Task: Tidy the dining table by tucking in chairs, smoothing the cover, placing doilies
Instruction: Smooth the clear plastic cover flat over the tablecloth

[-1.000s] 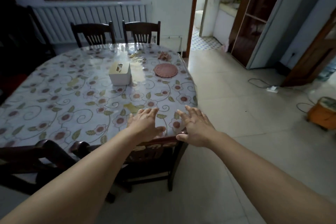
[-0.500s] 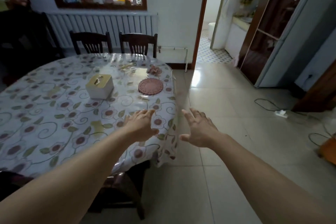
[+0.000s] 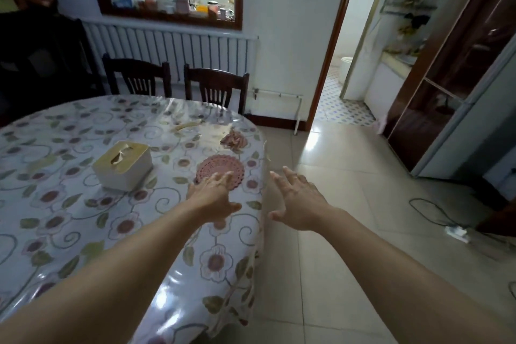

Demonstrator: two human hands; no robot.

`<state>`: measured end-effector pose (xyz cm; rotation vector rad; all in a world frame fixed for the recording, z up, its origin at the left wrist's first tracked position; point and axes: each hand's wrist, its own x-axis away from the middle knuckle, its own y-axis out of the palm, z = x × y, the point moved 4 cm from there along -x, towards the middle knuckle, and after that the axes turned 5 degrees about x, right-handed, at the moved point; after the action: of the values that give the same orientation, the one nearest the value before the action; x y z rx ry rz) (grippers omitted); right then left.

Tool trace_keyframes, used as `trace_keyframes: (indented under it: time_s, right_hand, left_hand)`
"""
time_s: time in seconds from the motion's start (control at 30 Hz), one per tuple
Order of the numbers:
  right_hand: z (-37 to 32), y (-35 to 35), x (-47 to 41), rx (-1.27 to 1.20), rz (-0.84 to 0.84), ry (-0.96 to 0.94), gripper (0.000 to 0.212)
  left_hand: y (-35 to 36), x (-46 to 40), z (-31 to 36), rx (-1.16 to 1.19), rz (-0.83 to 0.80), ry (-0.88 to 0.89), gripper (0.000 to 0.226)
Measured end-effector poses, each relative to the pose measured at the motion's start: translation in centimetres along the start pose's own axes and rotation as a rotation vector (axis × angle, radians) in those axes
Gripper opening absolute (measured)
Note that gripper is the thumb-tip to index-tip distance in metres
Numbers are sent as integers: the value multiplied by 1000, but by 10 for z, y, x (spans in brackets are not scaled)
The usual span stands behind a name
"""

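Observation:
The dining table carries a glossy floral cover (image 3: 83, 204) that hangs over its right edge. A round pink doily (image 3: 220, 167) lies flat near that edge, and a second crumpled pink doily (image 3: 234, 139) lies just behind it. My left hand (image 3: 213, 198) reaches over the cover with straight fingers, its tips at the flat doily's near rim. Beside the table edge my right hand (image 3: 297, 202) hovers over the floor, fingers spread and holding nothing. Two dark wooden chairs (image 3: 216, 91) stand tucked at the table's far side.
A white tissue box (image 3: 122, 166) with a tan lid sits mid-table. A white radiator (image 3: 173, 50) lines the wall under the window. A doorway opens at the back right, a dark cabinet (image 3: 446, 92) stands right of it, and a cable with a power strip (image 3: 455, 232) lies on the tiled floor.
The view has moved right and forward along the table; the near chair has dropped out of view. Both hands left the chair back and now reach toward the flat doily.

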<state>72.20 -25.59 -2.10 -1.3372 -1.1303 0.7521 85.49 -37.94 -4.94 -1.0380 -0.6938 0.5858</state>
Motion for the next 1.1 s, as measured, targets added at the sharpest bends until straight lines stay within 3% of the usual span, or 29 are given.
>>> trace_keyframes:
  time_s: [0.37,0.7,1.1]
  right_hand:
    - [73,-24,-182,28,-4,-169,92]
    - [146,-34,-354,170,-154,-469,71]
    - [119,17,-516,250,-308,-624,68]
  left_hand:
    - [-32,-148,9,-41,73,-177,87]
    - [-24,-258,36,12,106,-506,86]
    - [-11,-381,-38,164,91,-715,81]
